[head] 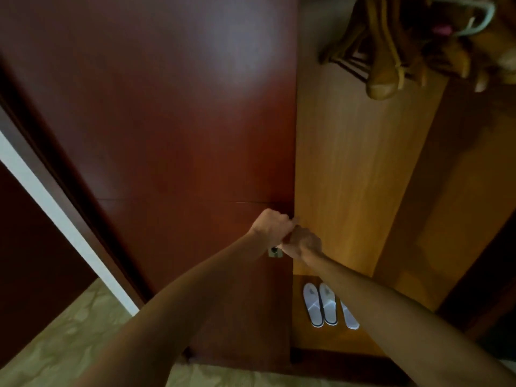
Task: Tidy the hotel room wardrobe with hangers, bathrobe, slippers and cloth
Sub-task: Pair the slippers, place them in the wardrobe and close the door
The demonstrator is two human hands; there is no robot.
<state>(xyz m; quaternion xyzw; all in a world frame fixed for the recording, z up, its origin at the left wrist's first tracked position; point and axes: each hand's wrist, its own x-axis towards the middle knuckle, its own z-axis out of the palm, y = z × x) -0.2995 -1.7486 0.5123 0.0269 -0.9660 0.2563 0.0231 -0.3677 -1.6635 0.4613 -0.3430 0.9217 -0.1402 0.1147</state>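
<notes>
**Both hands at the edge of the wardrobe door**

While the wardrobe (pixel 349 169) is standing open on its right side, both hands are meeting at the right edge of the dark red door (pixel 156 121), about two thirds of the way down it. The left hand (pixel 269 226) is curling its fingers at that edge, and the right hand (pixel 303 243) is curling just below and beside it, the two touching each other. A small metal fitting (pixel 274 251) is showing on the door directly under the left hand; whether the fingers are gripping a handle or the bare door edge I cannot tell, since the hands are covering the spot. Both forearms are reaching up from the bottom of the view, bare.

Inside the opening, the lighter wooden back panel is catching the light. White slippers (pixel 321 304) are lying on the wardrobe floor, toes pointing inward, two side by side and a third partly hidden behind the right forearm. At the top right, several wooden hangers (pixel 382 65) are hanging close together, with a pale green hanger (pixel 485 18) among them and something small and pink (pixel 441 30) beside it, too blurred to identify.

To the left of the door, a white strip of wall (pixel 55 208) is running diagonally, and a pale patterned floor (pixel 69 339) is lying below.
</notes>
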